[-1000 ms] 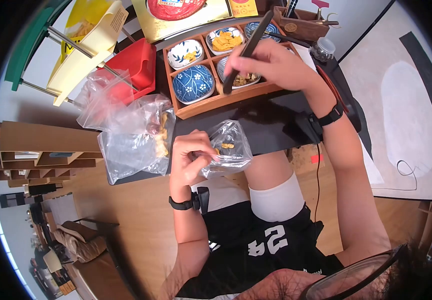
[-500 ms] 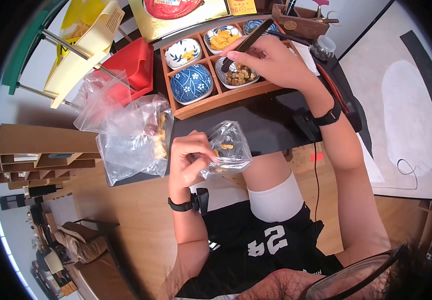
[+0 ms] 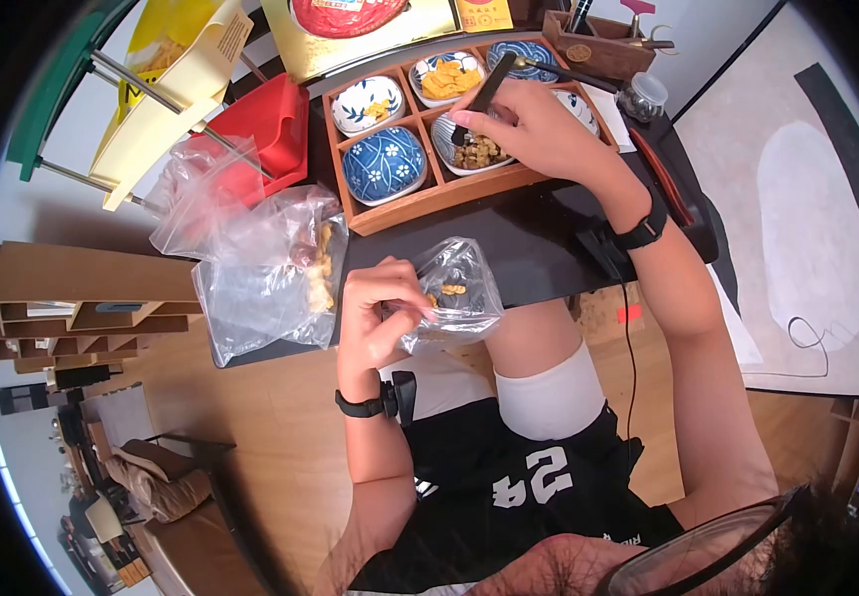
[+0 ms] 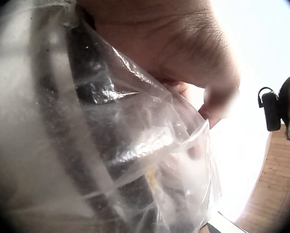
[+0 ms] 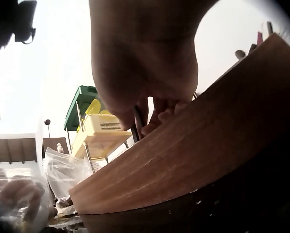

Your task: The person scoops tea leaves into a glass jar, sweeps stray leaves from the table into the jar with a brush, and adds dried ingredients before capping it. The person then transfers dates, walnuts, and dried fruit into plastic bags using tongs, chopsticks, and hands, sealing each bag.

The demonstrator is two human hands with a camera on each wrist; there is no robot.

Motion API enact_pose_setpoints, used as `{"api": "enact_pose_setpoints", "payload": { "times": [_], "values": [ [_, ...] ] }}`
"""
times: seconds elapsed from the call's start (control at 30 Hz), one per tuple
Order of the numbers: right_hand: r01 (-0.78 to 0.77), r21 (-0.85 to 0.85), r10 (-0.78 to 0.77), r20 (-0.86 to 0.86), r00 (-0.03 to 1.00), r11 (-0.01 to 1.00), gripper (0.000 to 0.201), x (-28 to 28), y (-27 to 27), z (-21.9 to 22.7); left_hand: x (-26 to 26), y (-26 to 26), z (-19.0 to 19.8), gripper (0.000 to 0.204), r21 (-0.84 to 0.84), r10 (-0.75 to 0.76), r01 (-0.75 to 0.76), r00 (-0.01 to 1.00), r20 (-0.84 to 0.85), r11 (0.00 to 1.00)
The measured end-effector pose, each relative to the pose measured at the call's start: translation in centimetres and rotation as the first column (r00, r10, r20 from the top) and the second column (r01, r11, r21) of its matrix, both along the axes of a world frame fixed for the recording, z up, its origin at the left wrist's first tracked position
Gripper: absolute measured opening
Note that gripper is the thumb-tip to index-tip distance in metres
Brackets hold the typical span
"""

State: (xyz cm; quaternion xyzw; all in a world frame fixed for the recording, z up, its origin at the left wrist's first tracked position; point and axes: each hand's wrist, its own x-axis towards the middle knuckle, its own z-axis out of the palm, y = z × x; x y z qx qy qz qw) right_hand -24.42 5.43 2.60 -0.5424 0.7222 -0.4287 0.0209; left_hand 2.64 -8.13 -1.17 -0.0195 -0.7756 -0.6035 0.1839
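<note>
In the head view my right hand (image 3: 549, 129) grips a long, flat black utensil (image 3: 492, 87), its lower end down in a striped bowl (image 3: 442, 149) of brown, nut-like pieces (image 3: 479, 152). The bowl sits in the front row of a wooden compartment tray (image 3: 390, 221). My left hand (image 3: 380, 303) pinches the edge of a clear plastic bag (image 3: 469, 268) at the table's front edge. A few yellowish-brown pieces (image 3: 454, 290) lie inside it. The left wrist view is mostly filled by the crinkled bag. In the right wrist view the tray's side hides the utensil's lower end.
Nearby compartments hold a blue flowered bowl (image 3: 385, 166), a bowl of yellow flakes (image 3: 449, 79) and a white patterned bowl (image 3: 367, 104). More plastic bags (image 3: 261, 288) lie left, by a red bin (image 3: 276, 129). A lidded jar (image 3: 642, 97) stands right. A cable (image 3: 632, 368) hangs down.
My right hand has lowered the utensil from above the tray's front edge into the bowl of brown pieces. My left hand and the bag have stayed in place.
</note>
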Motion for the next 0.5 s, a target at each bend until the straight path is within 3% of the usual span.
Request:
{"api": "enact_pose_setpoints", "payload": {
  "times": [0.1, 0.27, 0.5],
  "values": [
    [0.029, -0.061, -0.031, -0.017, 0.999, 0.998, 0.034, -0.2, 0.0, 0.1, -0.1, 0.0, 0.0, 0.021, -0.007, -0.007, 0.007, 1.000, -0.001, 1.000],
    [0.114, 0.071, -0.118, 0.058, 0.991, 0.991, 0.041, -0.7, -0.2, -0.6, -0.1, -0.1, -0.2, 0.022, -0.008, -0.015, 0.015, 1.000, -0.002, 1.000],
    [0.168, 0.062, -0.172, 0.068, 0.983, 0.984, 0.046, -0.2, -0.5, -0.7, 0.1, 0.0, -0.2, 0.023, 0.015, -0.009, 0.009, 1.000, 0.001, 1.000]
  ]
}}
